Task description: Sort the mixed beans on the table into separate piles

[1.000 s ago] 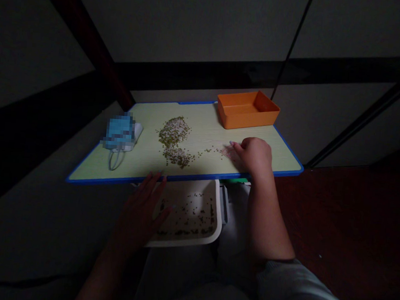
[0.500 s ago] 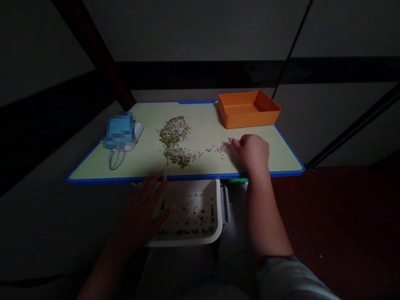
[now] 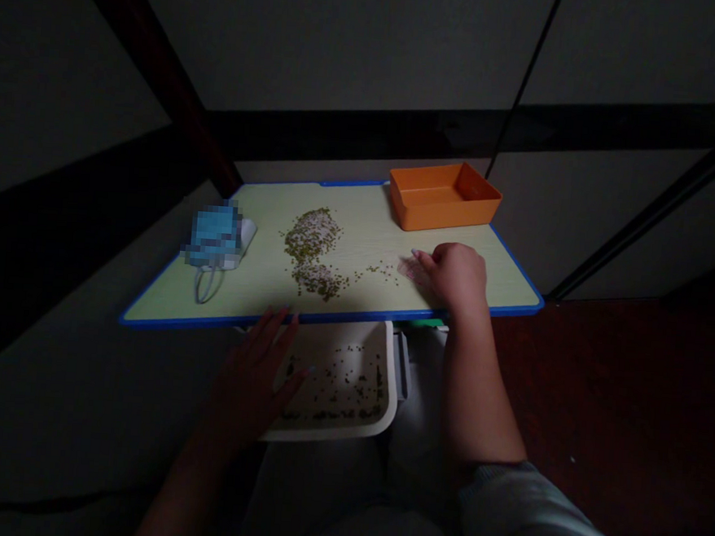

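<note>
Both hands apart. Left hand (image 3: 251, 383) open, fingers spread, tips at near blue edge of table, palm over left rim of white tray. Right hand (image 3: 455, 279) on tabletop, right of centre, curled, fingers pointing left; can't tell if it's gripping anything. Right forearm comes up from lower right, w/ grey sleeve (image 3: 536, 517) pushed back to near elbow.

Lap table (image 3: 360, 227) fills middle of frame: pale green wood-look top, blue rim, tilted in view by head angle. Dark red floor (image 3: 605, 400) lower right, pale wall panels w/ dark frame strips across top.

White plastic tray (image 3: 331, 380) sits just below table's near edge, btwn hands, holding scattered green-brown grains, thickest along its far-right and bottom inner edges. Orange plastic tray (image 3: 443, 196) at far edge of table, upper right, no contents visible from here. Blue face mask (image 3: 214, 233), pixelated, lies at left end of table on a white item (image 3: 247, 232), ear loop (image 3: 207, 287) hanging toward near edge.

Main pile of grains (image 3: 313, 253) mid-table, long, uneven, green-brown w/ pale bits mixed in. Thin trail of grains (image 3: 382, 268) runs right from pile toward small pinkish translucent scrap (image 3: 412, 268), which touches right fingertips. Scrap's material too dim to tell.
</note>
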{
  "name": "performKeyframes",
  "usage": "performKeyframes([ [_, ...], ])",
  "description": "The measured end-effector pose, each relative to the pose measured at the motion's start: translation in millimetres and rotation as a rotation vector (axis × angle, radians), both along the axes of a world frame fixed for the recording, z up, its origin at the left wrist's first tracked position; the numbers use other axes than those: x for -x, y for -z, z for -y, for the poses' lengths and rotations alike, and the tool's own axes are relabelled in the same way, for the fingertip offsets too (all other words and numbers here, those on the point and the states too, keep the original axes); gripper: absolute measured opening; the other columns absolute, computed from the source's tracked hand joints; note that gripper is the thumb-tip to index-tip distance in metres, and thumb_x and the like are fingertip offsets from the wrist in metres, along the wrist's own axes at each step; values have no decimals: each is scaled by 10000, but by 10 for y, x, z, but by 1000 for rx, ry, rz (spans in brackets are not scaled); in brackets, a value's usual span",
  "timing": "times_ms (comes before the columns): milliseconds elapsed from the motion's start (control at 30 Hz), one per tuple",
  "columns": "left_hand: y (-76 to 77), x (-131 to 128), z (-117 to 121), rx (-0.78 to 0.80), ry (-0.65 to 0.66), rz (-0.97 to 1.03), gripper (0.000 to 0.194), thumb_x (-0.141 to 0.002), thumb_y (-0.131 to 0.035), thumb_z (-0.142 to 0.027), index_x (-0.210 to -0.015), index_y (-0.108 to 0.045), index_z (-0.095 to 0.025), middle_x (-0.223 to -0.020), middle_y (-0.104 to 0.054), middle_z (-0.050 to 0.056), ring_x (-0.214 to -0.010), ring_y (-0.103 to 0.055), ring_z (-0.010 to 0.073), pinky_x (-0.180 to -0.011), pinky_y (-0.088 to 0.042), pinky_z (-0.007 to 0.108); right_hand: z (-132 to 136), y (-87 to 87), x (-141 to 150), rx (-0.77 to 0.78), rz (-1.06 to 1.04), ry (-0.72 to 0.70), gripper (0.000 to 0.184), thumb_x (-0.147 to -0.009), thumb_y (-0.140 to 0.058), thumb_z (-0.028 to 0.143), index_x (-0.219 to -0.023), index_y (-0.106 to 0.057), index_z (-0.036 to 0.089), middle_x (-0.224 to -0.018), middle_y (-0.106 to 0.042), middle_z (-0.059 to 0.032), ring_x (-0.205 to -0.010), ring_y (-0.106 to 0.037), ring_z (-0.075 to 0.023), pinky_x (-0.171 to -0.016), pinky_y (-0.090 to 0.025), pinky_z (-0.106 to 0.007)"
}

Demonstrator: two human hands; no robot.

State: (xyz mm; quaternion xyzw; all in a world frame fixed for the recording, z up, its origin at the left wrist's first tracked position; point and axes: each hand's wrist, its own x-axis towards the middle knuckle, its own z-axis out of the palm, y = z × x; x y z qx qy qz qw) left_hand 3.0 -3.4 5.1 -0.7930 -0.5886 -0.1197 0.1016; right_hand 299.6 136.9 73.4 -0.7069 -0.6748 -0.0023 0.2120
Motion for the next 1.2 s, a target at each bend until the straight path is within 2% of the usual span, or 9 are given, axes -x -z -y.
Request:
performKeyframes([
  [233,-5,7,-7,-6,16,-2,744,-850,-450,-493,-1467,-111,-253,-1549,-254,95,-1428,-220,278,-1098,-339,485,-84,21,93,-39,8,10,445,-868,-472,499,-766,-710,137,-759,-691,-143,-692,-584,-213,-604,-288,-311],
  [667,-14,1,-5,-6,13,10,737,-850,-444,-500,-1466,-111,-272,-1544,-268,100,-1416,-250,298,-1071,-368,507,-66,-67,321,-6,68,-151,430,-896,-456,473,-828,-717,137,-795,-692,-139,-756,-592,-225,-666,-308,-326],
  [767,-6,7,-10,-12,30,16,736,-848,-451,-487,-1466,-118,-264,-1541,-272,105,-1418,-246,294,-1081,-359,497,-91,-52,325,-1,76,-102,422,-898,-455,461,-845,-718,136,-811,-695,-145,-787,-599,-241,-695,-316,-344],
  [967,-17,-2,-10,3,16,11,733,-849,-453,-486,-1465,-122,-267,-1543,-268,99,-1421,-240,290,-1079,-361,494,-160,7,251,-27,33,119,406,-873,-483,466,-868,-718,134,-859,-696,-161,-843,-598,-268,-754,-317,-388],
  [1200,0,2,-7,-4,8,-7,744,-847,-451,-501,-1466,-117,-259,-1545,-263,102,-1418,-246,292,-1079,-357,489,-189,30,257,-55,25,126,413,-860,-507,486,-869,-717,131,-859,-694,-161,-834,-592,-265,-726,-322,-373],
])
